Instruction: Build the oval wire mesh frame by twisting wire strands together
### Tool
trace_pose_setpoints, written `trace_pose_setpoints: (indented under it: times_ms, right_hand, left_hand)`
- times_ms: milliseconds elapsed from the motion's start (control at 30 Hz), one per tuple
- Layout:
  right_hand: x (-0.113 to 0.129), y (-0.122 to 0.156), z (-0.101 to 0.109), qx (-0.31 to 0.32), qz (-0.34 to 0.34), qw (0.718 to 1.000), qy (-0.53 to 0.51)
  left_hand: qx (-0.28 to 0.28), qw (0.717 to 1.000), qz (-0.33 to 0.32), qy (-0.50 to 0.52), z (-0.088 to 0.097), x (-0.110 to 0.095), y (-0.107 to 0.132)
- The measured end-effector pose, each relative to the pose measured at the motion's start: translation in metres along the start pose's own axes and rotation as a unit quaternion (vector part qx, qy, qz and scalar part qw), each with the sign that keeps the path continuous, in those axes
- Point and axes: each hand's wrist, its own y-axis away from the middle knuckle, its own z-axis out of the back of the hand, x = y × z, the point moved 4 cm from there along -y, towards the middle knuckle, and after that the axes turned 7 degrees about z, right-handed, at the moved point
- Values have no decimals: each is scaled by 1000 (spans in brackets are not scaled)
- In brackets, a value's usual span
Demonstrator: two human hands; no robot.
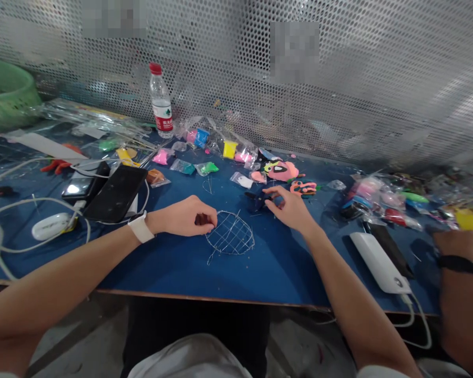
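Observation:
A leaf-shaped wire mesh frame (236, 239) with a crossed grid and a small loop at its lower left lies on the blue table. My left hand (187, 216) is closed at the frame's left edge, thumb and forefinger pinched on the wire. To the right of the frame, my right hand (287, 209) curls its thumb and fingers around the edge of a small black packet (255, 200); its contents are hard to make out. Just behind that hand are pink and yellow clay shapes (281, 170) and an orange-handled tool (303, 188).
Bagged coloured clay (208, 168) lines the back, near a water bottle (161, 105). Phones (116, 194) and cables lie left, with a green basket (8, 94) beyond. A white power bank (380, 262) and another person's hand (461, 247) are at right. A perforated metal panel (220, 79) stands behind.

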Motion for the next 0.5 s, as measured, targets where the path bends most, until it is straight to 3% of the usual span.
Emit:
trace_pose_setpoints:
  times_ms: [100, 200, 500]
  right_hand:
    - [-7, 2, 11, 74, 21, 993, -87]
    - [-16, 4, 20, 99, 31, 990, -98]
    - [-23, 4, 25, 42, 4, 999, -23]
  left_hand:
    - [3, 1000, 1, 7, 0, 0, 0]
    - [-3, 1000, 0, 0, -1, 1, -1]
    - [0, 999, 20, 36, -1, 3, 0]
